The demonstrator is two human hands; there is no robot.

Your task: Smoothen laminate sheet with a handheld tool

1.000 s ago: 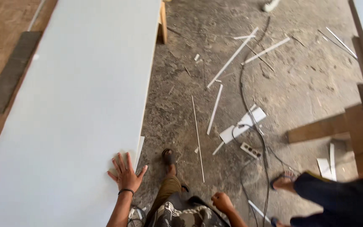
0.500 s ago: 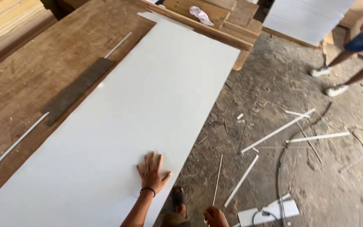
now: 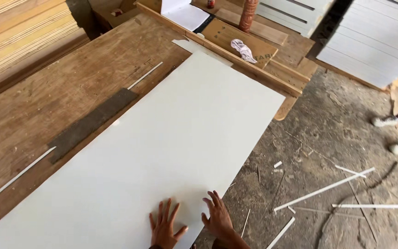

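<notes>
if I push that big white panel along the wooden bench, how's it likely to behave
The white panel lies flat and unbowed on the wooden bench, so it is probably stiff. Its smooth face suggests it would slide easily under the left hand and right hand. Its near corner overhangs the bench edge, so it might tip.

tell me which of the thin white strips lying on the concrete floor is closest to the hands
The short white strip at the bottom edge, just right of the right hand. The long white strip and the level one lie farther right.

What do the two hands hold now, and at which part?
Nothing is gripped. Left hand and right hand lie flat, fingers spread, on the near end of the white panel, close to its floor-side edge.
</notes>
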